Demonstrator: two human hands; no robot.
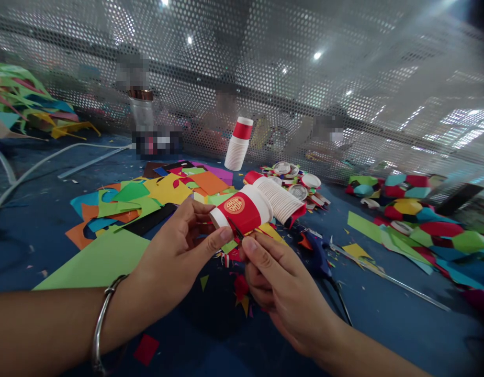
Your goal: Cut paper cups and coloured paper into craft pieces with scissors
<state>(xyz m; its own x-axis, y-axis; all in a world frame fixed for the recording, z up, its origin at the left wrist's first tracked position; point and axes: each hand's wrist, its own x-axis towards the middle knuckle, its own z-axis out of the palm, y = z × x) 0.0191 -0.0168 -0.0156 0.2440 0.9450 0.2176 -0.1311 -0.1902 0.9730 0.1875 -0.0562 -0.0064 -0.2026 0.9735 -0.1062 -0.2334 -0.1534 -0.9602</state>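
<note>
A red and white paper cup [247, 209] with a gold round emblem lies tilted on its side in the air, its one end toward my left hand [187, 235]. The thumb and fingers of that hand are closed around this end. My right hand [271, 272] is closed just below the cup, pinching a thin dark blade-like tool [236, 229] whose tip touches the cup's red side. Most of the tool is hidden in the fingers, so I cannot tell its exact kind. Behind the cup lies a stack of paper cups [283, 201] on its side.
Coloured paper sheets [127, 230] and scraps cover the left and middle of the blue table [386, 319]. Another cup stack [237, 146] stands upright at the back. A blue glue gun [319, 254] with a cord lies right of my hands, near cut cup pieces [299, 192].
</note>
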